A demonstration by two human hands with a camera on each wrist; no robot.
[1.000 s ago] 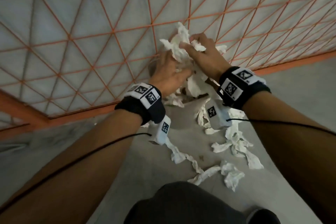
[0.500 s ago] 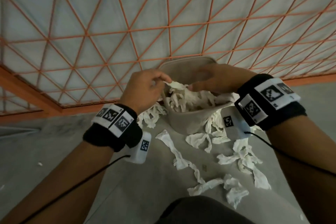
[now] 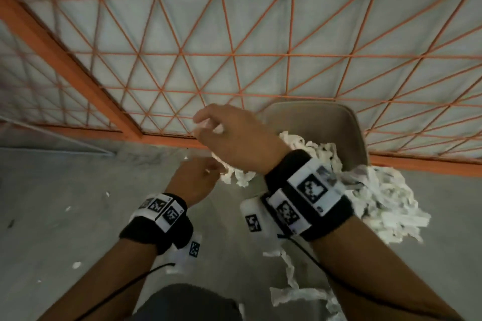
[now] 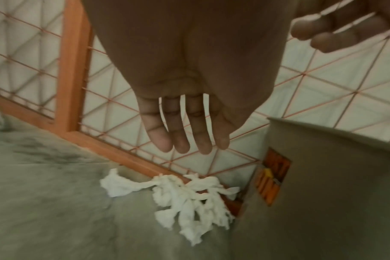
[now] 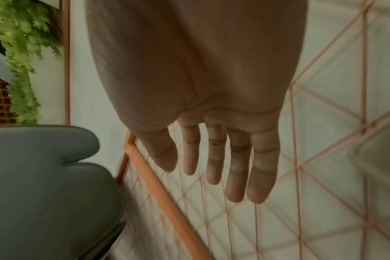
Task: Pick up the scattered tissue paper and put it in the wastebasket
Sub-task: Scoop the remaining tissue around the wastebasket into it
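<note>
White tissue paper (image 4: 185, 198) lies beside wastebasket (image 4: 323, 193).

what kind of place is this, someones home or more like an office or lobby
Probably an indoor lounge or office corner, though that is a guess: a polished concrete floor, an orange metal grid partition, a grey cushioned seat and hanging greenery. A tan wastebasket stands against the partition.

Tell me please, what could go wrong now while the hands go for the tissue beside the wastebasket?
The wastebasket is heaped, so more tissue may spill over its rim. The tissue clump lies against the orange frame and basket, so shreds may be missed. The reaching left hand could nudge the basket.
</note>
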